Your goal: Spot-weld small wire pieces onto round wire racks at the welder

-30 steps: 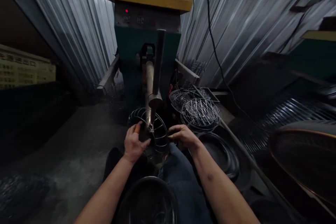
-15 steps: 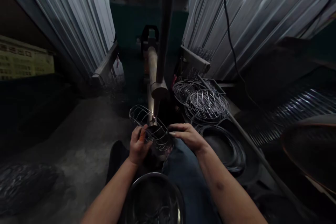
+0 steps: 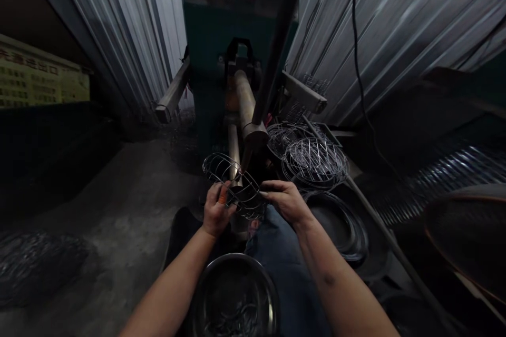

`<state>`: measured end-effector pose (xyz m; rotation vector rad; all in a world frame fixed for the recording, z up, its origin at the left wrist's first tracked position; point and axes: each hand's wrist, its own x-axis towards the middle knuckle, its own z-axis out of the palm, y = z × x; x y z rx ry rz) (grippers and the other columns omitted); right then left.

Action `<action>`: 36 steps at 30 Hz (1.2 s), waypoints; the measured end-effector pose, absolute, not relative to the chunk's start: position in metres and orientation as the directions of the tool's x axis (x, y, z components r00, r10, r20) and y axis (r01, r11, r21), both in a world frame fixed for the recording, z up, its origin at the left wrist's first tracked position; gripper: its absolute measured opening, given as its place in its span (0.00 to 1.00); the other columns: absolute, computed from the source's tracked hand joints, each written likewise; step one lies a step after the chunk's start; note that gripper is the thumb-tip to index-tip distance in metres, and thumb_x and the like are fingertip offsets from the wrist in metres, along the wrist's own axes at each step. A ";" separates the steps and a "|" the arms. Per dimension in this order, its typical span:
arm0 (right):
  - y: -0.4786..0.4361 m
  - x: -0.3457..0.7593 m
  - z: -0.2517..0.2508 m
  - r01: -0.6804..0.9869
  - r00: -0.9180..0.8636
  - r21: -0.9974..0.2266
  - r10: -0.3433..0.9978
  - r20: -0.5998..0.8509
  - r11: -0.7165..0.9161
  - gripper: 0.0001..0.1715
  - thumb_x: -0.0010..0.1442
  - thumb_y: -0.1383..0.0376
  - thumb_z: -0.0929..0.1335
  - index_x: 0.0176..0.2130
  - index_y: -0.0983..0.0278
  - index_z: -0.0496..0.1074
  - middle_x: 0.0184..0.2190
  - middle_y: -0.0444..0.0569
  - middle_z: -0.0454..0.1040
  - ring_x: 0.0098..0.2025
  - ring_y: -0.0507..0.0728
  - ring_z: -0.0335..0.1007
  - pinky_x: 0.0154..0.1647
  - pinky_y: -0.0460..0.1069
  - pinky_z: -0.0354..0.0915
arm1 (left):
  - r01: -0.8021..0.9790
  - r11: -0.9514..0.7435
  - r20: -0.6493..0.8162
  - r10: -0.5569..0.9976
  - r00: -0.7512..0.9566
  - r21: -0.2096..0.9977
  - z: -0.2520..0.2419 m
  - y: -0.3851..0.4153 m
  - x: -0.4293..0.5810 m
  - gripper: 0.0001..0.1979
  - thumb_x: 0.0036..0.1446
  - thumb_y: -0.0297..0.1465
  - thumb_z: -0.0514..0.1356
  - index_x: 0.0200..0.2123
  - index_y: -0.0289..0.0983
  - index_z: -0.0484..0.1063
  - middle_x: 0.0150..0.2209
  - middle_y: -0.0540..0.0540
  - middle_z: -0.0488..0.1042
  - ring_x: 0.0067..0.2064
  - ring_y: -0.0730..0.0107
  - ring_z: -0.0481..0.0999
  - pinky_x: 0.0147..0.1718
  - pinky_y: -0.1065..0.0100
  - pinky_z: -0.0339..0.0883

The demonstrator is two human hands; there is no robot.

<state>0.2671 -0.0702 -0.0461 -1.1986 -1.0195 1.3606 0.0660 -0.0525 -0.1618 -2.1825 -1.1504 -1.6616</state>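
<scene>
A round wire cage [image 3: 233,181] hangs tilted over the lower arm of a green welding machine [image 3: 233,47], under its upper electrode rod [image 3: 272,63]. My left hand [image 3: 216,210] grips the cage's near left side, fingers closed on the wires, an orange cover on one fingertip. My right hand [image 3: 285,201] pinches the cage's right rim. Both forearms reach in from the bottom of the view, above my jeans-clad knee [image 3: 276,253].
Finished wire cages [image 3: 314,163] pile up right of the machine, with a stack of dark rings [image 3: 340,226] below them. A metal bowl [image 3: 235,295] holding wire pieces sits by my lap. Corrugated metal sheets wall both sides. A black cable [image 3: 361,79] hangs at right.
The cage has tipped from upright to lying tilted on the arm. My left hand went from spread open beside it to gripping its wires; the view shifted slightly.
</scene>
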 end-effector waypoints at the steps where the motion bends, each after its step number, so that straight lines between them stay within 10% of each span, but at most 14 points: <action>1: -0.070 0.267 -0.046 -0.157 0.015 -0.980 0.991 -0.129 -0.126 0.23 0.29 0.61 0.81 0.29 0.66 0.80 0.24 0.46 0.76 0.28 0.54 0.70 0.38 0.53 0.66 | 0.658 -0.691 0.880 0.467 0.089 0.301 -0.161 -0.053 0.067 0.44 0.53 0.27 0.65 0.68 0.45 0.47 0.53 0.39 0.66 0.55 0.56 0.69 0.52 0.54 0.68; 36: -0.077 0.284 -0.031 -0.042 -0.112 -0.996 0.991 -0.073 -0.078 0.18 0.39 0.59 0.78 0.31 0.65 0.81 0.26 0.46 0.77 0.29 0.53 0.69 0.37 0.51 0.64 | 0.438 -0.362 0.482 0.853 -0.201 0.823 -0.138 -0.070 0.079 0.38 0.41 0.38 0.72 0.57 0.38 0.67 0.48 0.42 0.71 0.46 0.60 0.74 0.50 0.58 0.68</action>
